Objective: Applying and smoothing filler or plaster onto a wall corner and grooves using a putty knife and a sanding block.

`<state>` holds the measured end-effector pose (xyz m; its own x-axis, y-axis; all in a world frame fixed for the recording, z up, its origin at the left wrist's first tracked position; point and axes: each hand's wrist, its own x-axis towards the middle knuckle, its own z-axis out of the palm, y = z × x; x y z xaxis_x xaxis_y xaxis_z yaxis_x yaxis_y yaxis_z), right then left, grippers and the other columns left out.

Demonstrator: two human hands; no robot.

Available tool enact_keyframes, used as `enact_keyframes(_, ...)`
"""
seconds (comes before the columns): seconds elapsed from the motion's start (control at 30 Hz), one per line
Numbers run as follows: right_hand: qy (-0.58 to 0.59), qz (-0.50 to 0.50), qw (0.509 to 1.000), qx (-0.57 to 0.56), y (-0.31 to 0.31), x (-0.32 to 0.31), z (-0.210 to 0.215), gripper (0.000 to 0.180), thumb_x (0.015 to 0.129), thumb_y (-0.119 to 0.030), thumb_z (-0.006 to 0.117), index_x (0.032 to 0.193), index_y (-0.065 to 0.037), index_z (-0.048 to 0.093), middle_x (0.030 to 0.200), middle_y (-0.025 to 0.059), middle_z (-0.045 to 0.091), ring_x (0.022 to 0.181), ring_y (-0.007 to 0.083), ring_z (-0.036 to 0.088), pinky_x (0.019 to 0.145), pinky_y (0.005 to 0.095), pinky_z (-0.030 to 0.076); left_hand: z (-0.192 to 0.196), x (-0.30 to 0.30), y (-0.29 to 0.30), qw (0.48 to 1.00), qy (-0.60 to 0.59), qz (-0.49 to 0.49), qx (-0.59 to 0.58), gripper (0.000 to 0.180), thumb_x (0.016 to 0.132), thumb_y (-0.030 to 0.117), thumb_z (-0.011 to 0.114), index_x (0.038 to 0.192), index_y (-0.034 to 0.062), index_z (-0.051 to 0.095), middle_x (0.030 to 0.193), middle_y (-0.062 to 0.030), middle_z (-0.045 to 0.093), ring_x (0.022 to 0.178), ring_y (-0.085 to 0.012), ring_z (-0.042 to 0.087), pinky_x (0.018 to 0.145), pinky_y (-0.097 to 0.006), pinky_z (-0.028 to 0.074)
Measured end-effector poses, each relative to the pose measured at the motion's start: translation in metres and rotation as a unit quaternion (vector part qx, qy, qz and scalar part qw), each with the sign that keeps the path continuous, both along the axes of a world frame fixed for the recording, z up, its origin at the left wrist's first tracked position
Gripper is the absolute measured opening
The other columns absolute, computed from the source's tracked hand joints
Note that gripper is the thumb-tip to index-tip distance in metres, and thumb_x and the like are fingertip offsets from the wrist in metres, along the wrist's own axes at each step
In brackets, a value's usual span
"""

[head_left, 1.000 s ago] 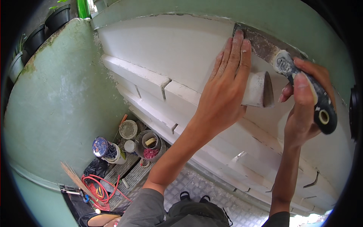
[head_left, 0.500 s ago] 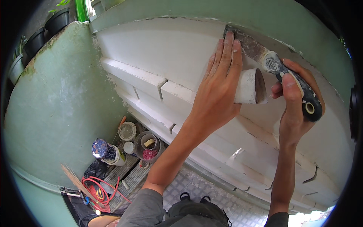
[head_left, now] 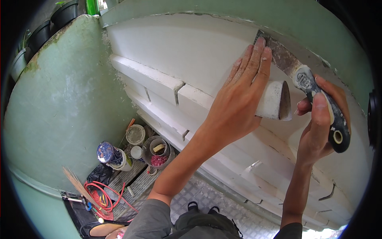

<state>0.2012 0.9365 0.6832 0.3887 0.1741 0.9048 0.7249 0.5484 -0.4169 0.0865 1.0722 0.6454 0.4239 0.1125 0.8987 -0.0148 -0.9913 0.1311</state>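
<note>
My right hand (head_left: 314, 139) is wrapped around the black-and-grey handle of a putty knife (head_left: 285, 56), thumb on top. The knife's wide, stained metal blade lies against the white wall panel (head_left: 183, 44), just under the green ledge. My left hand (head_left: 240, 93) is stretched out, its fingertips resting flat on the blade's far left end. White dust coats those fingers. A short white pipe-like tube (head_left: 272, 101) juts out beside the left palm, partly hidden by it; I cannot tell whether the palm touches it.
White ledges with notches (head_left: 147, 73) step down below the panel. A green wall (head_left: 63, 103) closes the left side, with potted plants (head_left: 63, 14) along its top. Down left stand paint cans (head_left: 107, 153), buckets (head_left: 167, 157) and a coiled red hose (head_left: 105, 199).
Both hands and the putty knife have shifted to the right and slightly down in the picture, the blade still by the ledge. The view has also moved a little.
</note>
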Motion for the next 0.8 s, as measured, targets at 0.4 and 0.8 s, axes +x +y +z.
enact_keyframes(0.4,-0.01,-0.011,0.999,-0.041,0.002,-0.006,0.004,0.03,0.097,-0.011,0.066,0.116,0.012,0.072,0.097,0.0178,0.075,0.071,0.0171,0.07,0.064,0.0287,0.058,-0.003,0.005,0.002,1.0,-0.019,0.014,0.0,0.104,0.068,-0.01,0.071,0.161,-0.0124,0.025,0.167,-0.0372,0.024,0.154,-0.053,0.03,0.124,-0.053,0.032)
enact_keyframes(0.8,0.004,-0.038,0.999,-0.021,0.007,-0.014,-0.005,0.034,0.095,-0.015,0.064,0.117,0.011,0.072,0.099,0.0205,0.074,0.069,0.0183,0.07,0.061,0.0292,0.058,-0.002,-0.002,0.005,1.0,0.0,0.002,-0.003,0.103,0.07,-0.008,0.071,0.161,-0.0129,0.023,0.166,-0.0381,0.025,0.153,-0.0531,0.031,0.126,-0.052,0.031)
